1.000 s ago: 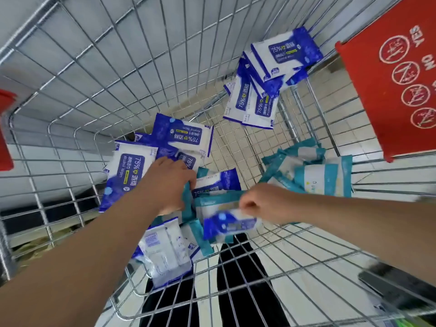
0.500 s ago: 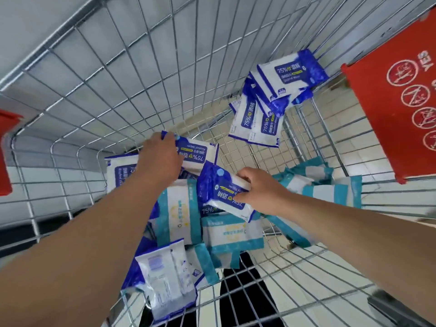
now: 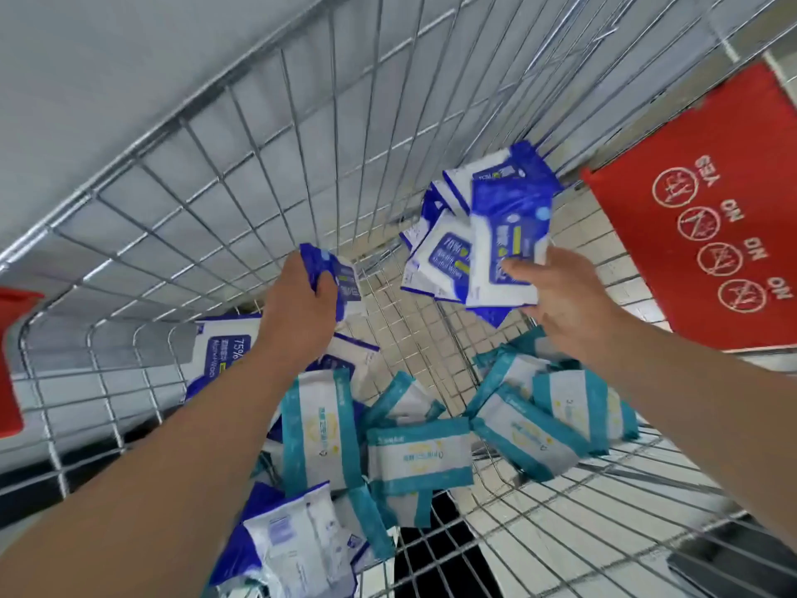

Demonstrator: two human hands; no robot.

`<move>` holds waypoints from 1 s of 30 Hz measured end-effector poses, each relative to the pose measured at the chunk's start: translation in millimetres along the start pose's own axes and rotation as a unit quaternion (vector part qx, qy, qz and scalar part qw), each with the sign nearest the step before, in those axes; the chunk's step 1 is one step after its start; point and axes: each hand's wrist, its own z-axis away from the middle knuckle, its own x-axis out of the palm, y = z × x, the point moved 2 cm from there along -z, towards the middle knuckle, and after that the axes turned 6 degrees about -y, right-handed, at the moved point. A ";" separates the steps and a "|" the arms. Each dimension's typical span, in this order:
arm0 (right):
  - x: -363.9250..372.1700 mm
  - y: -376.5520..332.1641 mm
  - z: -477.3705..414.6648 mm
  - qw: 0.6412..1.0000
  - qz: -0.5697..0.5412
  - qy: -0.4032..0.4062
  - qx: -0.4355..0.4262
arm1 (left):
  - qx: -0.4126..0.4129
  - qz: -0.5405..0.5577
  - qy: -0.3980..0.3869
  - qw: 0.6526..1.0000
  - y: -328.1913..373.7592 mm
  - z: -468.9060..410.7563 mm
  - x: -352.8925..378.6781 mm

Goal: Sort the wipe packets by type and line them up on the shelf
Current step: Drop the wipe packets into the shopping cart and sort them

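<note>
I look down into a wire shopping cart (image 3: 181,196) holding blue and teal wipe packets. My left hand (image 3: 297,308) grips a blue packet (image 3: 345,278), lifted above the cart floor. My right hand (image 3: 556,295) holds another blue packet (image 3: 506,248) by its lower edge, up against the blue pile (image 3: 444,256) in the far right corner. Teal packets lie in the middle (image 3: 416,459) and at the right (image 3: 560,412). One more blue packet (image 3: 220,351) rests at the left, partly behind my left arm. A pale white-blue packet (image 3: 297,541) lies nearest me.
A red plastic child-seat flap (image 3: 707,217) with round warning icons stands at the right. The cart's wire walls rise on all sides. A red handle part (image 3: 10,360) shows at the left edge. Tiled floor is visible through the mesh.
Both hands have risen from the packet heap. My right hand carried its blue packet up and right to the corner pile. My left hand lifted a blue packet from the left group.
</note>
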 end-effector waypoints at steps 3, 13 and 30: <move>-13.4 -26.3 -11.9 0.988 -0.135 0.066 -0.022 | -0.007 0.087 0.040 0.995 23.7 10.3 -5.2; -2.8 -42.2 -58.8 0.998 0.048 0.022 0.046 | -0.012 0.166 0.063 0.984 55.5 -0.3 9.2; -27.2 -54.2 -44.9 0.996 0.063 -0.058 0.029 | -0.028 0.295 -0.069 0.952 134.4 -34.6 74.6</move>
